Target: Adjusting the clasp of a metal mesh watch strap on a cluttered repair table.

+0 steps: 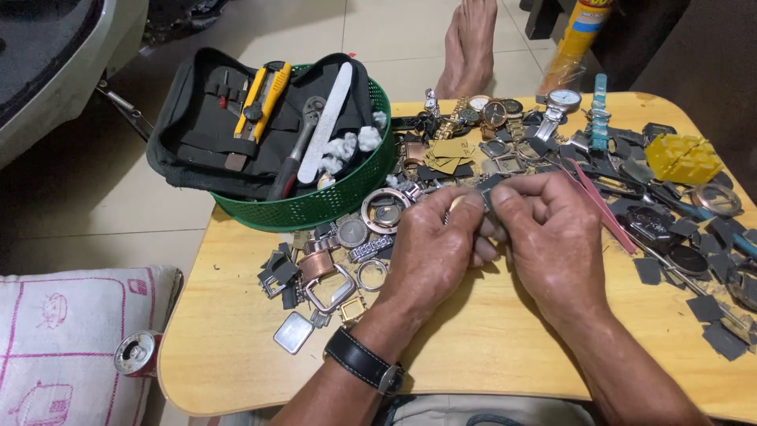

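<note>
Fingers: the thumbs and forefingers of both hands are pressed together around a small dark metal watch part (482, 197), pinching it between them; the part is mostly hidden by the fingertips.
Left hand (430, 252): curled, knuckles up, thumb tip meeting the part from the left; a black leather-strap wristwatch (364, 361) sits on its wrist.
Right hand (552, 237): curled from the right, fingertips touching those of the left hand over the part.
Held part's place: just above the light wooden tabletop (236, 339), near its middle, in front of the clutter of watch pieces.
Near the left hand: round silver watch cases and bezels (384, 211), a copper-coloured square case (318, 266), a flat silver square case back (293, 332).
Near the right hand: a thin pink tweezer-like tool (603, 207), dark grey square pads (714, 312) scattered to the right.
Farther back: a row of wristwatches with metal bands (493, 110), a yellow plastic block (683, 158).
Back left: a green perforated plastic basket (331, 201) holding a black fabric tool pouch (197, 126) with a yellow utility knife (264, 99) and a white file (326, 120).
Floor: a bare foot (469, 43) beyond the table, a white embroidered cushion (71, 347) at the lower left.
</note>
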